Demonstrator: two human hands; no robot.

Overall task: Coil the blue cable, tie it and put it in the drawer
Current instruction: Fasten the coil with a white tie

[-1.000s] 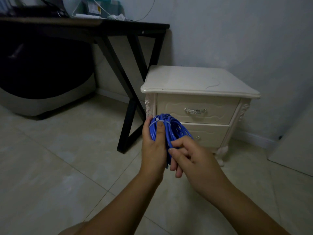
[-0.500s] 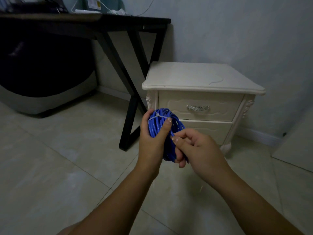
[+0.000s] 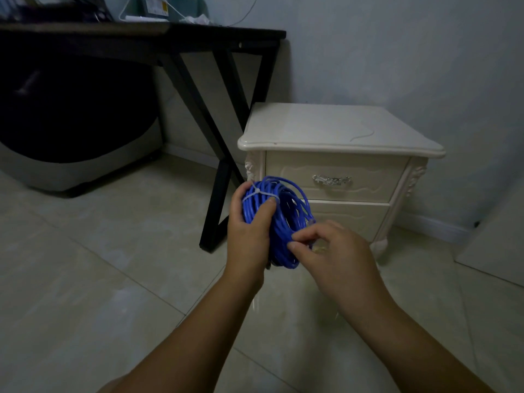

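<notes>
The blue cable [image 3: 283,219] is wound into a coil, with a white tie [image 3: 259,193] cinched around its upper left side. My left hand [image 3: 249,231] grips the coil's left side, thumb pressed just under the tie. My right hand [image 3: 331,256] pinches strands at the coil's lower right, near a clear plug end [image 3: 311,222]. I hold the coil in the air in front of a cream nightstand [image 3: 334,131]. Its top drawer [image 3: 368,177], with a silver handle [image 3: 331,180], is closed. The lower drawer [image 3: 357,217] is closed too and partly hidden by the coil.
A black desk [image 3: 175,38] with slanted legs stands left of the nightstand, with clutter on top. A dark rounded object with a grey base [image 3: 71,154] sits under it. The floor is pale tile [image 3: 85,279]. A white panel [image 3: 499,245] leans at the right.
My right hand has loosened from a tight grip and now pinches the coil's lower right strands. The view has drawn a little closer to the nightstand. My left hand keeps its grip.
</notes>
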